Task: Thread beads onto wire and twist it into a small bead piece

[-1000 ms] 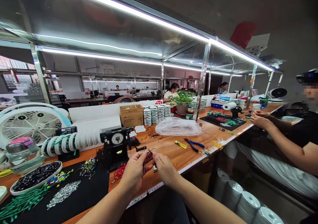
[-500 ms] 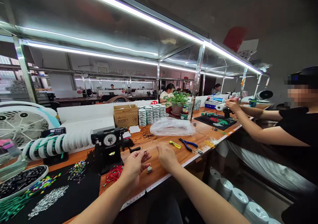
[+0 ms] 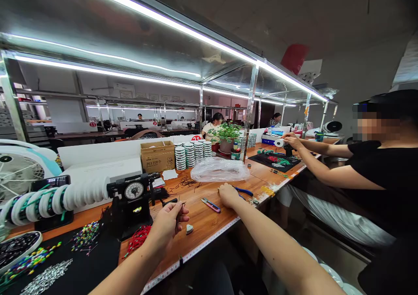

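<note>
My left hand (image 3: 168, 225) is above the near part of the wooden table, its thumb and forefinger pinched together. A thin dark bit shows at the fingertips, too small to name. Farther right, my right hand (image 3: 228, 195) is low over the tabletop, its fingers curled down; what they hold is hidden. Blue-handled pliers (image 3: 244, 191) lie just beyond it, partly covered. Small snips (image 3: 210, 205) with a blue and pink handle rest between the hands. A small whitish lump (image 3: 189, 228) sits beside my left hand.
A black winding device (image 3: 133, 199) with a dial and white spools stands left, near red cords (image 3: 139, 239). A clear plastic bag (image 3: 218, 169), a cardboard box (image 3: 157, 155) and stacked spools (image 3: 190, 154) are behind. On the right, a person (image 3: 385, 155) works at the same table.
The view has shifted to the right. My right hand has moved right, away from my left hand, uncovering the snips. The yellow tool left of the pliers no longer shows. My left hand remains pinched.
</note>
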`<state>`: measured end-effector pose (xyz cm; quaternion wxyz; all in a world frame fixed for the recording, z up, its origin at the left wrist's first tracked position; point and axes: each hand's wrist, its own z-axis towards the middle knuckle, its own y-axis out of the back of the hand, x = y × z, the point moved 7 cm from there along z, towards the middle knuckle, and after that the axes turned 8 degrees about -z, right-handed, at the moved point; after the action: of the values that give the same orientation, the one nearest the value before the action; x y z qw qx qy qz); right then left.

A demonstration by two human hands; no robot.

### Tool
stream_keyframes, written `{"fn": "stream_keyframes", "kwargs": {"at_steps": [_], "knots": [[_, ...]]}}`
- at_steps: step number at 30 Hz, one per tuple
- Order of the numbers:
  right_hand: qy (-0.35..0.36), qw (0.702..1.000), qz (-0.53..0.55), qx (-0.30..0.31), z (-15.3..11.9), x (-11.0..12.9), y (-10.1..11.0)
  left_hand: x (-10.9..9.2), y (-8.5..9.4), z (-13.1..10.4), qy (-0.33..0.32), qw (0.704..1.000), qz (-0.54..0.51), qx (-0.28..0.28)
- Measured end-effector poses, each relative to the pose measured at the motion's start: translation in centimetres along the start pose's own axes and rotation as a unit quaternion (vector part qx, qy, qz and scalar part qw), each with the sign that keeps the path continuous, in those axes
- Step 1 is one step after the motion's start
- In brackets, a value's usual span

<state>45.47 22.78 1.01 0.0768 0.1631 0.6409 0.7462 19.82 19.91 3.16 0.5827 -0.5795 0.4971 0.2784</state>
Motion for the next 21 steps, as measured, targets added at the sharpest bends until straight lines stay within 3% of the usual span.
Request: {"fn": "stream_keyframes", "kwargs": {"at_steps": [4,8,11,14,18,21], "knots": [[0.027,0.995,0.098,-0.026,-1.0,1.8,0.5,-0.2,0.0,0.3,-0.015,1.000,-0.006,0.012],[0.086,0.961,0.259,-0.047,-3.6,5.9,0.8,-0.4,-0.2,0.8,-0.040,0.999,-0.008,0.032],[0.134,0.908,0.395,-0.023,-5.9,9.3,0.5,-0.5,-0.2,1.3,-0.058,0.997,-0.002,0.040],[0.136,0.840,0.525,0.032,-7.3,11.5,-0.4,-0.4,0.0,1.6,-0.074,0.996,0.014,0.043],[0.094,0.750,0.647,0.101,-7.3,12.7,-1.8,-0.4,-0.1,2.0,-0.092,0.994,0.042,0.043],[0.059,0.702,0.697,0.134,-6.5,13.1,-2.9,-0.2,-0.7,2.3,-0.092,0.993,0.054,0.053]]}}
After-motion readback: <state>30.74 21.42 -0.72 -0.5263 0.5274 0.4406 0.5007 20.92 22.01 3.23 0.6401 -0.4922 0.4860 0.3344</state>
